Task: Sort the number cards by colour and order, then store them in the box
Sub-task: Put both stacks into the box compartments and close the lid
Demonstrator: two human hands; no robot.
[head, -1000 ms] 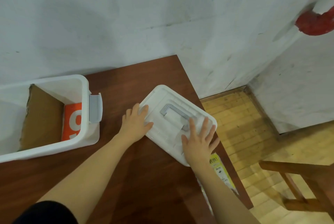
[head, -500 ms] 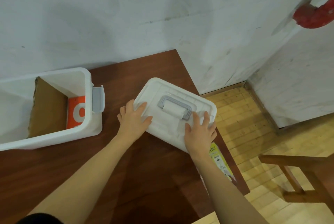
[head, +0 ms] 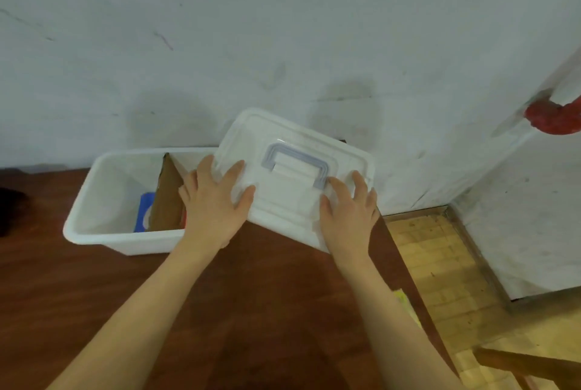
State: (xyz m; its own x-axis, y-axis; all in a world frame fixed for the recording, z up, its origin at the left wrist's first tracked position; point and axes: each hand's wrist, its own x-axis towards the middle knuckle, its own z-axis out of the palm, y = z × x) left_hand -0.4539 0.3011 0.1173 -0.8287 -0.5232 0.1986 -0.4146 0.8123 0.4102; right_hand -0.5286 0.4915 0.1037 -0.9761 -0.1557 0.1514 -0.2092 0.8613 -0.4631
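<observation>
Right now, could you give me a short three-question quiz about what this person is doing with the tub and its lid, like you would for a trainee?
1. True or false: the lid already sits flat and closed on the box.
2. Which hands hold the lid? A) left hand only B) right hand only C) both
3. Fill in: a brown cardboard ____ stands inside the box, with a blue card to its left.

Key: 1 false, the lid is held tilted at the box's right end; 2 C; 3 divider.
</observation>
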